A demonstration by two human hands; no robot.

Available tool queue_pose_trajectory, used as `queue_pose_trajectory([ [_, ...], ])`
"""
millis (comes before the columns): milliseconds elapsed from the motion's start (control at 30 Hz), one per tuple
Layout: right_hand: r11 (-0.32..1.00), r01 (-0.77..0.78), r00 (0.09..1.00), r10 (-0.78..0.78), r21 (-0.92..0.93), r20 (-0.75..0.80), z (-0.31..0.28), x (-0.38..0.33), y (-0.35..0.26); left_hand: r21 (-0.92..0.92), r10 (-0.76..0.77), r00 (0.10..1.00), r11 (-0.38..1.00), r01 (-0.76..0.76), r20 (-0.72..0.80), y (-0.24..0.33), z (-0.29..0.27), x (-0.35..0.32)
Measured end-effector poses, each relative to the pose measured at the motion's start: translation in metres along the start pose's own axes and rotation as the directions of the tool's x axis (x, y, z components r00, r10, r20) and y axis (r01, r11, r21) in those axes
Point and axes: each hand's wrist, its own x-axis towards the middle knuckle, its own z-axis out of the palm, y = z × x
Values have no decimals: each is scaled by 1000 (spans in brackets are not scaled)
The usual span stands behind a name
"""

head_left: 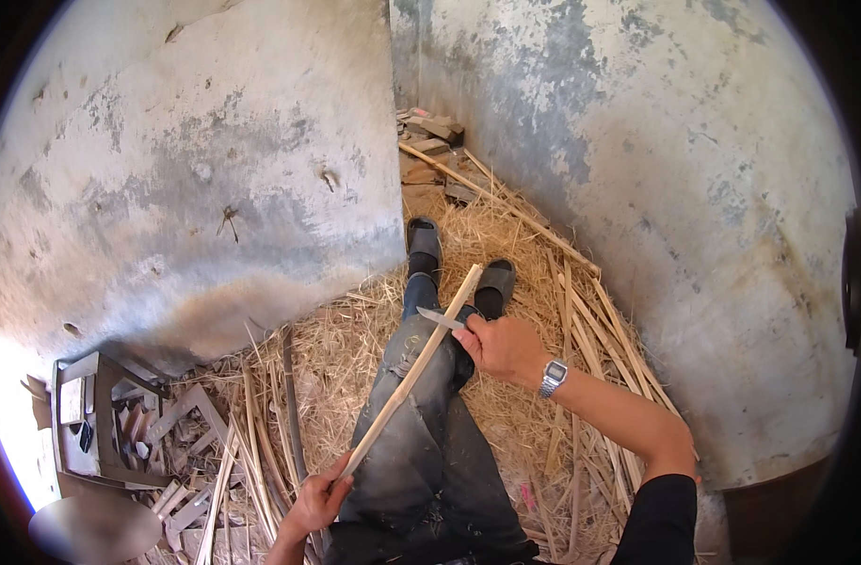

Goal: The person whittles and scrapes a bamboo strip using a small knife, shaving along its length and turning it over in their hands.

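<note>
My left hand [314, 504] grips the near end of a long pale bamboo strip [414, 369] that slants up across my legs toward my feet. My right hand [506, 347], with a metal watch on the wrist, holds a knife [441, 319] whose blade lies against the strip near its far end. I sit on straw with my legs stretched out in dark grey trousers [421, 424] and dark sandals [424, 237].
Straw [355, 339] covers the floor between two weathered plaster walls [214, 169]. More bamboo strips [600, 330] lie along the right wall and at my left. Bricks and wood scraps [430, 132] sit in the far corner. A wooden frame [91, 414] stands at lower left.
</note>
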Motion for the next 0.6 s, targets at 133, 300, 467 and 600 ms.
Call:
queue_pose_trajectory([
  [133, 933, -343, 923, 357, 114, -142, -23, 34, 67, -22, -89, 995, 996, 90, 38, 12, 2, -4],
  [300, 918, -294, 909, 355, 267, -220, -29, 34, 63, 11, -100, 994, 995, 100, 50, 20, -5, 4],
  [467, 894, -279, 913, 360, 350, -191, -32, 43, 32, -22, -26, 998, 999, 28, 53, 7, -1, 5],
  [600, 872, -292, 910, 380, 394, -167, -14, 52, 49, -103, -132, 988, 985, 139, 75, 6, 0, 2],
])
